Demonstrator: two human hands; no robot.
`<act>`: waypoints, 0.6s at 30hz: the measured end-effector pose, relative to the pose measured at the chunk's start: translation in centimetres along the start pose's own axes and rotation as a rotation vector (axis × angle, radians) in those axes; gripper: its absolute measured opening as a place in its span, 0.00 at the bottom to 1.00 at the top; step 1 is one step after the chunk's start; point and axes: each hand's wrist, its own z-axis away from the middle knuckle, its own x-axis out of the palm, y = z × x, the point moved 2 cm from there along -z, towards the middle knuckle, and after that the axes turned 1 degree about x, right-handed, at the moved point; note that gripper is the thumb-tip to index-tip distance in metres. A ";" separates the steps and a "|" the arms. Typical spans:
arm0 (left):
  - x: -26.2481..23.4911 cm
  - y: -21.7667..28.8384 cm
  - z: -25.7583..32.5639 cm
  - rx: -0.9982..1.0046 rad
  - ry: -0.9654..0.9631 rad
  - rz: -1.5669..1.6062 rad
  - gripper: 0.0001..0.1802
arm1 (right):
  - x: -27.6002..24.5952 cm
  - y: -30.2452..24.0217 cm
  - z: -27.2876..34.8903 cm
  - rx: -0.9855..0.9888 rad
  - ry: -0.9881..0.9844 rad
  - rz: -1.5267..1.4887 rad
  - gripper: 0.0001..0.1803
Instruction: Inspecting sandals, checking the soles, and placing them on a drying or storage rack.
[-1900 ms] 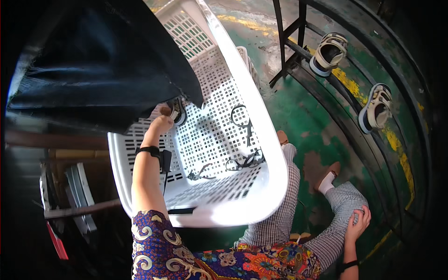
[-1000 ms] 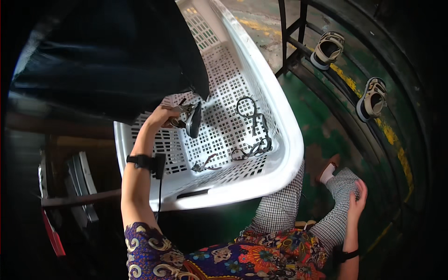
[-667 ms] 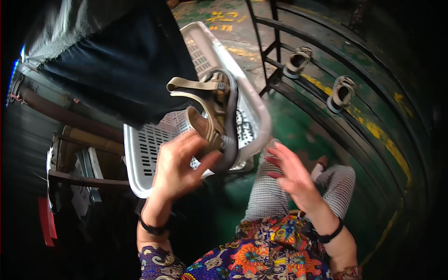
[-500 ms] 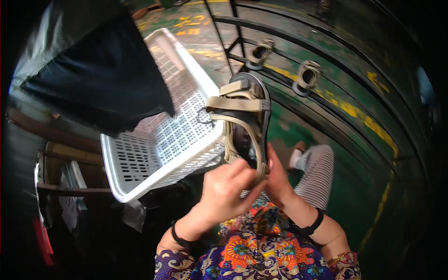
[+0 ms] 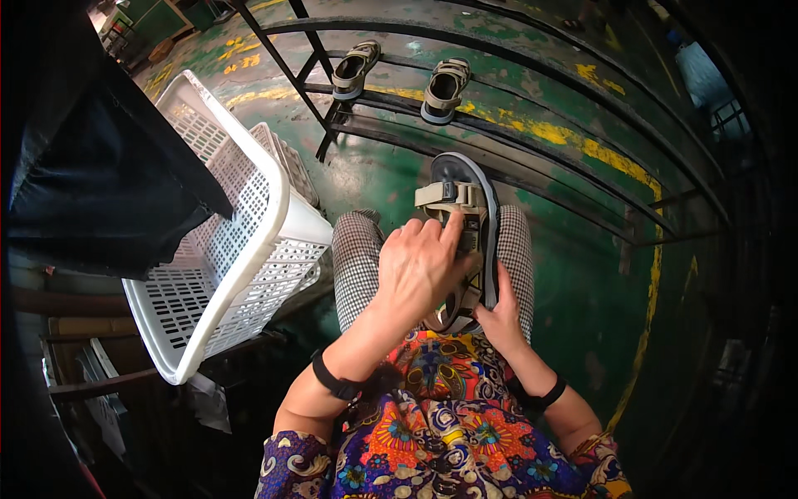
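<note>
A beige and black strapped sandal (image 5: pixel 485 204) is held above my lap, its toe pointing away from me and its dark sole edge along the right. My right hand (image 5: pixel 504 309) grips it by the side near the heel. Across its middle straps lies my left hand (image 5: pixel 421 262), fingers bent and closed on the strapping, with the index fingertip against a strap below the front buckle. That hand covers much of the sandal's left side, and its thumb reaches over the straps.
To the left stands a white slatted plastic basket (image 5: pixel 278 216), with dark cloth (image 5: pixel 108 166) hanging over it. Ahead is a black metal rack (image 5: pixel 532 66) carrying two similar sandals, one left (image 5: pixel 356 71) and one right (image 5: pixel 446 90). A dark shelf with papers (image 5: pixel 104 391) sits at lower left.
The sandal has come down over my lap. My left hand has moved from its heel end up onto the middle straps. The view has shifted, so the basket appears further left.
</note>
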 end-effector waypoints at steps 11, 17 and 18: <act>-1.8 -11.0 2.1 -0.712 0.465 1.353 0.11 | -0.7 0.7 2.2 0.656 -0.345 -0.976 0.42; -1.2 -6.3 6.5 -0.649 0.128 1.568 0.11 | 0.5 2.8 2.7 0.848 -0.416 -1.033 0.24; -0.9 -5.4 7.4 -0.639 0.070 1.617 0.10 | 0.5 3.6 3.1 0.930 -0.380 -0.987 0.23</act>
